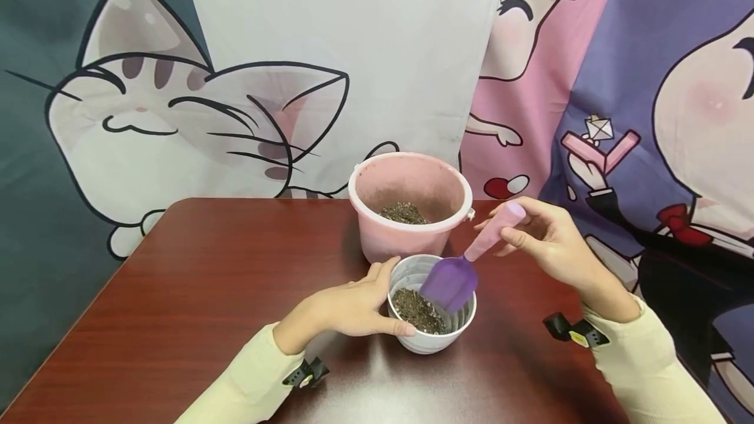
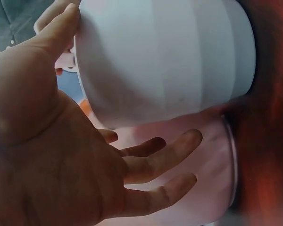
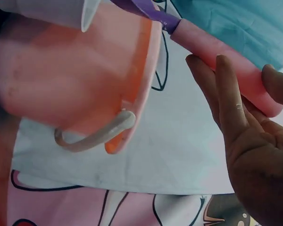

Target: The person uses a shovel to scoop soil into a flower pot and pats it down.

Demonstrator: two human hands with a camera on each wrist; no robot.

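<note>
1. Left hand (image 1: 347, 309) cups the white pot (image 1: 432, 339): thumb and fingers loosely spread along its side, palm against the wall.
2. Pot stands on the table (image 1: 194, 293), partly filled with soil (image 1: 418, 311), just in front of the pink bucket (image 1: 409, 205).
3. Right hand (image 1: 550, 241) pinches the scoop (image 1: 465, 264) by its pink handle; other fingers nearly straight.
4. Purple blade tilts down into the pot, over the soil.
5. Bucket holds soil too.

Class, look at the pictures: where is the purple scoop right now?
In the head view the purple scoop sits right of centre, its blade tipped into the white pot, held by the right hand just before the pink bucket.
</note>
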